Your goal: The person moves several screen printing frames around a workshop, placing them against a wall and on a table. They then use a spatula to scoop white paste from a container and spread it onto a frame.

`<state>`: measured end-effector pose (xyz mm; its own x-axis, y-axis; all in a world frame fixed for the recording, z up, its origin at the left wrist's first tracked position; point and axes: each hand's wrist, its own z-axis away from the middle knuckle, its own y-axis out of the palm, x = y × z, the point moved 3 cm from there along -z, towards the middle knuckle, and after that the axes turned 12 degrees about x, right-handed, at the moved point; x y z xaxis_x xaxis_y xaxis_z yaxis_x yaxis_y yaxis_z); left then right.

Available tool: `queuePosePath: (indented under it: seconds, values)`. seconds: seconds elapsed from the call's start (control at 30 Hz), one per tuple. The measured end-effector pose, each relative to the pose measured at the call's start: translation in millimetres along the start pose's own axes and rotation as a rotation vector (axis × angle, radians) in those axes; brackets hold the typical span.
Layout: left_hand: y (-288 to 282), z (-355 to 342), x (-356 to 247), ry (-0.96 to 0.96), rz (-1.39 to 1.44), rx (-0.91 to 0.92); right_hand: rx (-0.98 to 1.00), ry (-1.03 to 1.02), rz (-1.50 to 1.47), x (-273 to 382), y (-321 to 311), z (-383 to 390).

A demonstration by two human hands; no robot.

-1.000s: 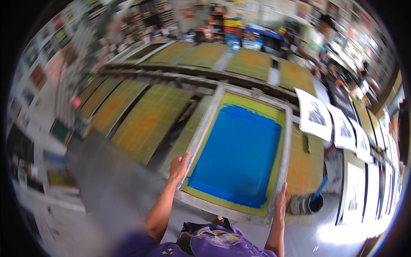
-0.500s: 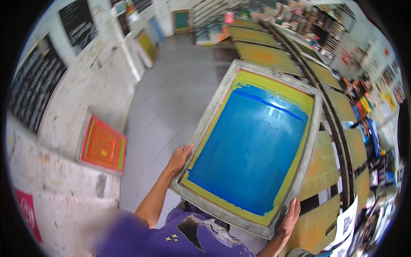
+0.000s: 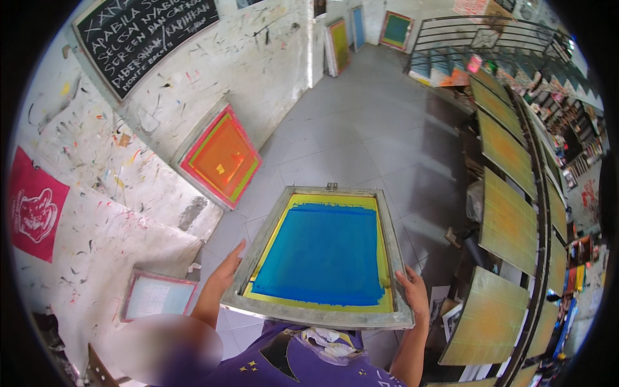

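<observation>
I hold a screen-printing frame (image 3: 398,251) at waist height in front of my purple shirt, its yellow mesh largely covered with a wide blue coated area (image 3: 317,253). My left hand (image 3: 225,267) grips the frame's left side, thumb showing and the other fingers mostly hidden. On the opposite side, my right hand (image 3: 412,293) grips the rail with its fingers partly out of sight behind it. A small metal fitting (image 3: 332,186) is on the far rail.
An orange screen (image 3: 222,158) and a pale screen (image 3: 156,297) lean along the paint-marked left wall. More screens (image 3: 393,31) stand at the back beside a railed staircase (image 3: 483,42). On my right runs a long rack of yellowish printing boards (image 3: 509,226), over grey tiled flooring (image 3: 335,116).
The view has swung from the board rack toward the wall and floor aisle. The screen has turned with me and now sits straighter and lower in view; both hands still hold it.
</observation>
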<state>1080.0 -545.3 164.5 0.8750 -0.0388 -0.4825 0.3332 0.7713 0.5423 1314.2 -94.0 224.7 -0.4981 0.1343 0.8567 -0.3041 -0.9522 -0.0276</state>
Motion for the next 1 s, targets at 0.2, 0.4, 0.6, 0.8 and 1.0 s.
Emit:
queuePosePath:
  seconds: [0.2,0.4,0.6,0.8,1.0]
  values:
    - [18.9,-4.4,-101.4,0.648,0.364,0.227,0.032,0.168,0.037,-13.7,20.1,-101.6]
    - [123.4,-136.0,-153.6,1.089,0.417,-0.040,0.066,0.226,0.063,24.4,4.2,-210.1]
    - [215.3,-239.7,-148.0,0.721,-0.315,-0.375,0.111,0.264,-0.194,72.2,-20.3,-280.1]
    - [213.4,-315.9,-234.8,0.434,-0.334,-0.355,0.032,0.181,-0.296,82.2,-18.2,-400.9]
    - [148.8,-407.8,-388.5,0.493,-0.580,-0.392,0.134,0.173,-0.405,122.0,36.6,-502.8]
